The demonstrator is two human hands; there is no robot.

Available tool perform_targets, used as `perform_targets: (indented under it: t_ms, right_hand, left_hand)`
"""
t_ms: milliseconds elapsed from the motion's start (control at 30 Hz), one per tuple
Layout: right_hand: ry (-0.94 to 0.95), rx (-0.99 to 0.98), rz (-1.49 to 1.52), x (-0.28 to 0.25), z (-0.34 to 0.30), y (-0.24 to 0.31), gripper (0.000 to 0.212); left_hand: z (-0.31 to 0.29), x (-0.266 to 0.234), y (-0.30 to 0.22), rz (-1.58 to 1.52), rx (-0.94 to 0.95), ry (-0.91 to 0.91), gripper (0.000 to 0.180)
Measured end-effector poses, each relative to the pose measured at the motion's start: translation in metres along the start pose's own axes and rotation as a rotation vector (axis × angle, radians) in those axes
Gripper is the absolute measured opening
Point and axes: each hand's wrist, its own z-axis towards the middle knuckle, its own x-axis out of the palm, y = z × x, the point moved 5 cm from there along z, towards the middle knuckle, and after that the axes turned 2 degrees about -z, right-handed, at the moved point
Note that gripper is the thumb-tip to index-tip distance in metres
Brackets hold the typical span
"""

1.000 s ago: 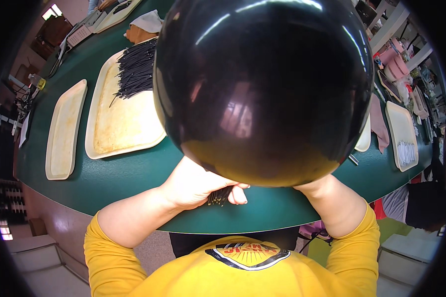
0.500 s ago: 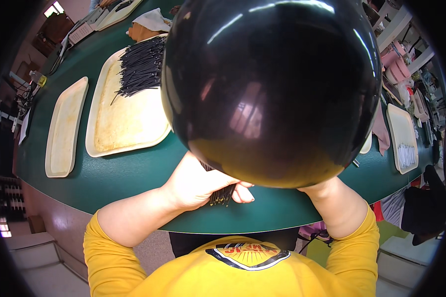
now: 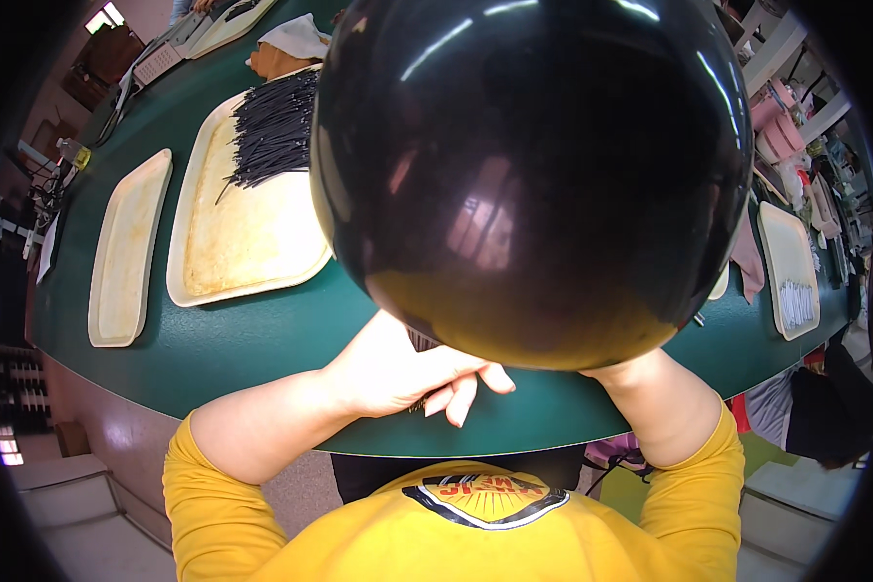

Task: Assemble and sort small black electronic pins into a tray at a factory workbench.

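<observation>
A large glossy black dome (image 3: 533,194) fills the middle of the head view and hides much of what lies beneath it. At its lower left edge, my left hand (image 3: 407,373) is closed around a bundle of thin dark wires (image 3: 421,339). Part of the bundle shows above the thumb, and a few tips peek out below the palm. The fingers reach to the right across the table's near side. Of my right hand (image 3: 626,371), only the wrist and heel show; its fingers are behind the dome.
To the left, a cream tray (image 3: 252,247) carries a heap of black wires (image 3: 276,131); a narrower cream tray (image 3: 131,247) lies beyond it. At the right, another tray (image 3: 781,228) has small pale strips. The green table (image 3: 252,344) curves in front. A person in dark clothing (image 3: 829,412) is at the far right.
My left hand has turned and its fingers stretch further right, covering more of the wire tips. The person at the right has shifted slightly. My right forearm looks unmoved.
</observation>
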Motion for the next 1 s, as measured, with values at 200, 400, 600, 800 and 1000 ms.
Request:
perform_targets:
  t_ms: [200,400,600,800,1000]
  right_hand:
    - [0.023,0.168,-0.077,0.007,0.006,-0.003,0.009]
    - [-0.405,0.104,-0.305,-0.044,-0.022,0.008,0.007]
    - [-0.32,0.116,-0.259,-0.053,-0.021,0.002,0.009]
    - [-0.278,0.021,-0.385,-0.039,-0.011,0.013,0.009]
    - [-0.284,-0.185,-0.524,-0.019,-0.014,0.023,0.011]
  left_hand:
    - [0.013,-0.003,0.005,0.008,0.127,-0.102,0.011]
    - [0.039,-0.008,0.02,-0.088,0.149,-0.192,0.008]
    - [0.049,-0.005,0.023,-0.114,0.154,-0.17,0.008]
    - [0.03,-0.008,0.002,-0.013,0.135,-0.205,0.009]
    - [0.023,-0.004,-0.001,0.032,0.122,-0.201,0.008]
